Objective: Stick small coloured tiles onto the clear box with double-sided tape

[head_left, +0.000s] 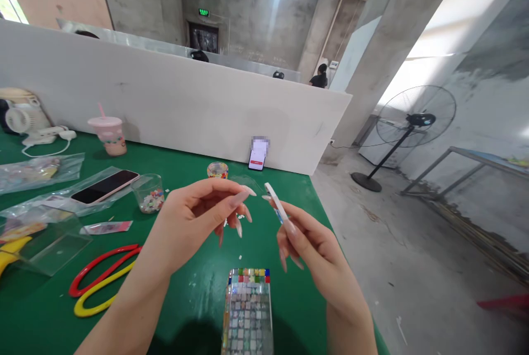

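My right hand (309,236) pinches a thin white-edged flat strip (276,200) between thumb and fingers, tilted upright; some blue shows on its side. Just left of it is my left hand (202,211), thumb and index fingertips pressed together, the other fingers curled. What those tips hold, if anything, is too small to make out. Below both hands, near the front, lies a block-shaped piece covered in small square mosaic tiles (248,311), mostly silvery with a coloured row at its far end. Tiny white bits (240,257) lie on the green table (198,294).
Scissors with red and yellow handles (105,278), a clear cup of beads (149,195), a pink phone (105,187), a clear box (53,245) and a pink tumbler (111,134) stand left. Behind are a roll of patterned tape (217,170), a propped phone (258,154) and a white partition (185,107).
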Tool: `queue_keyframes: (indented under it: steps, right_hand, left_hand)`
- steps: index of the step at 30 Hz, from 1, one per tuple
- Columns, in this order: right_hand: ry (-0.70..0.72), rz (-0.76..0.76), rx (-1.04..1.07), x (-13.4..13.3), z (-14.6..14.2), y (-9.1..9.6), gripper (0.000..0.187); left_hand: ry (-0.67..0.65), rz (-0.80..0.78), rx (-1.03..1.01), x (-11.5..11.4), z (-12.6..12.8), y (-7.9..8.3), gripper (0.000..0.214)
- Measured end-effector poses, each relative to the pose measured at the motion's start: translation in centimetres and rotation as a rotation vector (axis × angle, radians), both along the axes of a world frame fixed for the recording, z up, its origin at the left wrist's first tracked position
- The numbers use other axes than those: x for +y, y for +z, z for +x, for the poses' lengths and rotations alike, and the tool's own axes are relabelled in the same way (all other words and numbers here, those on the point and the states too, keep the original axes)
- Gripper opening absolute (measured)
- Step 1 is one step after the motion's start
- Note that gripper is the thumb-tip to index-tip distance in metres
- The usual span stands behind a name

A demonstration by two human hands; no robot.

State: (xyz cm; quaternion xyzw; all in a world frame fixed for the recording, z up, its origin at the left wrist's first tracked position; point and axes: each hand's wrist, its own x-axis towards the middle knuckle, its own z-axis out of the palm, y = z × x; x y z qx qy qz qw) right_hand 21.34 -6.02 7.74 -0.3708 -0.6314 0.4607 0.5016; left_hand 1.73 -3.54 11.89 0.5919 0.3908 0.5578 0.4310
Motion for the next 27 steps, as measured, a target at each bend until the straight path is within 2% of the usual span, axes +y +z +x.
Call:
queue_keyframes:
  steps: [7,15,19,21,27]
  right_hand:
    - [-0.032,0.034,-0.070,0.2,-0.2,-0.1,0.030]
    - [-0.059,0.057,-0.084,0.3,-0.4,0.0,0.030]
    - [-0.065,0.101,-0.110,0.1,-0.2,0.1,0.030]
    - [-0.083,0.118,-0.123,0.0,-0.2,0.3,0.029]
    - [-0.113,0.138,-0.169,0.0,-0.2,0.2,0.029]
  left_hand:
    - [-0.140,0.073,0.043,1.3,0.0,-1.1,0.013]
    - [-0.174,0.003,-0.057,1.4,0.5,-1.1,0.015]
    - [-0.098,0.004,-0.092,1.1,0.8,-1.0,0.015]
    - [-0.090,0.027,-0.082,1.2,0.7,-1.1,0.015]
    - [-0.183,0.077,0.056,1.7,-0.3,-1.3,0.021]
